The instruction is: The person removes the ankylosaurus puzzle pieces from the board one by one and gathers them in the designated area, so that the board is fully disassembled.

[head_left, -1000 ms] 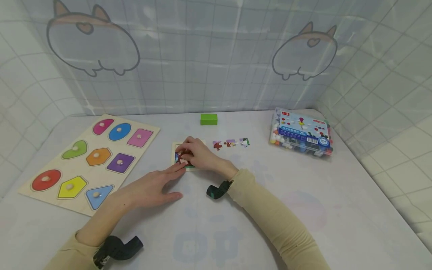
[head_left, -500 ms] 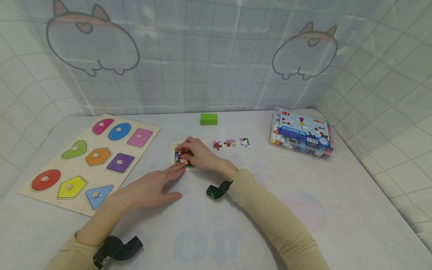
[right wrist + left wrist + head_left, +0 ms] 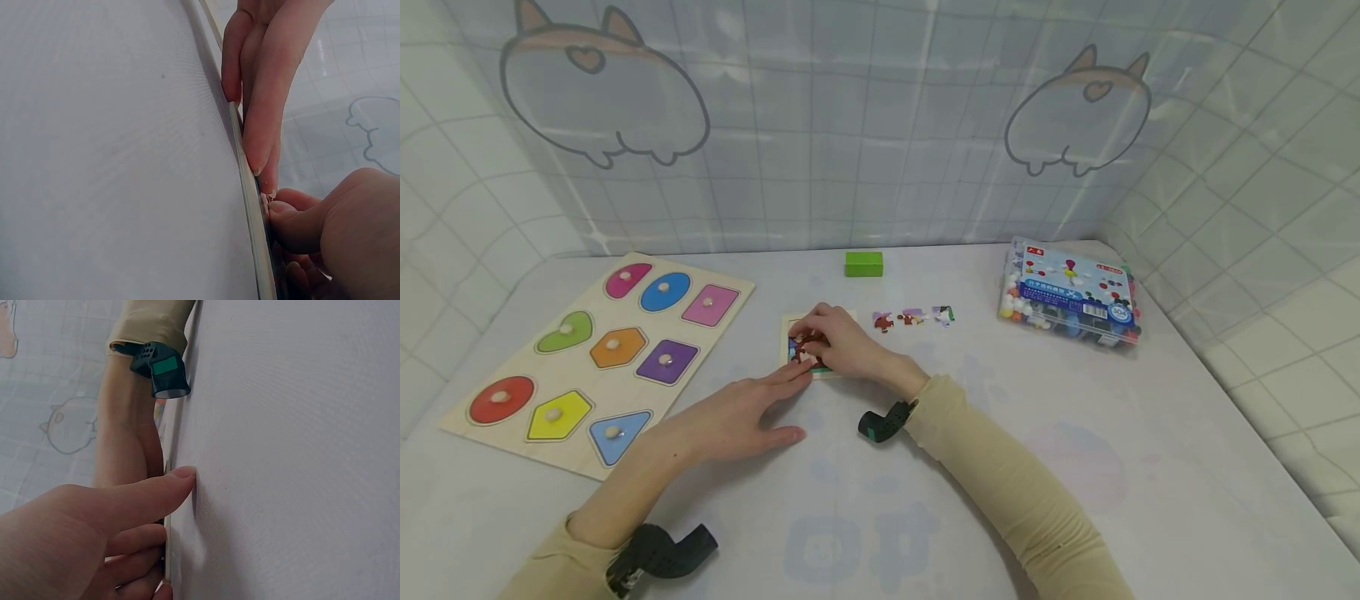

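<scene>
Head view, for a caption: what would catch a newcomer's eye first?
Likely the colorful wooden peg puzzle board, lying at the left. Next, the left hand and right hand, both at the small framed jigsaw puzzle near the middle. The ball-and-stick model kit stands out at the right.

A small screened-off space is shown: the white surface (image 3: 1165, 467) is enclosed behind and at both sides by grid-patterned sheeting (image 3: 857, 150) printed with cartoon animals (image 3: 1078, 117).
</scene>
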Available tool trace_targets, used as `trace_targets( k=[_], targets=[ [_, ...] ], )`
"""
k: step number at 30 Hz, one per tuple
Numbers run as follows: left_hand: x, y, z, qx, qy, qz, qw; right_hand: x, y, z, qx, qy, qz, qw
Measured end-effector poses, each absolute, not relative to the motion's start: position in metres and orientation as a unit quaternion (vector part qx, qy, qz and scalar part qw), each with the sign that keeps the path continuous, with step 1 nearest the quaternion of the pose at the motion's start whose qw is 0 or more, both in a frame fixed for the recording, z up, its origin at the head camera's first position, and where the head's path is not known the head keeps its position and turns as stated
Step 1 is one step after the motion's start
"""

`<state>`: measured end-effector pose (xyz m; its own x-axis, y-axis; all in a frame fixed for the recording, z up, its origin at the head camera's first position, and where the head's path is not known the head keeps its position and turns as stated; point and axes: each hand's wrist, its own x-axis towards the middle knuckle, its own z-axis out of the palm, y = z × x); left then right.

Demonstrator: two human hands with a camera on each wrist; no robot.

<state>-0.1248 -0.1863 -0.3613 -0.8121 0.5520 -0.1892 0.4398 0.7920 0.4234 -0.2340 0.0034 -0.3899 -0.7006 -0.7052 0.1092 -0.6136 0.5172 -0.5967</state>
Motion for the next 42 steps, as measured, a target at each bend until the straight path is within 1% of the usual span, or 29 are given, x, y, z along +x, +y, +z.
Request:
trace_targets(
  k=[8,16,30,42],
  targets=[
    [-0.1246,-0.1866,-0.3617,0.266,0.934,0.184,0.153,-0.2343,0.0035,-0.3901,-0.377,0.868,-0.313,0.079],
    [-0.1250,-0.1864,-0.3618,0.268,0.933,0.185,0.151,-0.2349,0.0033,-0.3911,-0.383,0.860,-0.330,0.074],
    [-0.1251,-0.1865,-0.3611,0.262,0.933,0.190,0.159,-0.2354,0.0043,-0.3903,-0.381,0.849,-0.358,0.075],
    [-0.1255,-0.1861,-0.3613,0.256,0.933,0.192,0.165,-0.2362,0.0040,-0.3925,-0.352,0.856,-0.371,0.075]
  ],
)
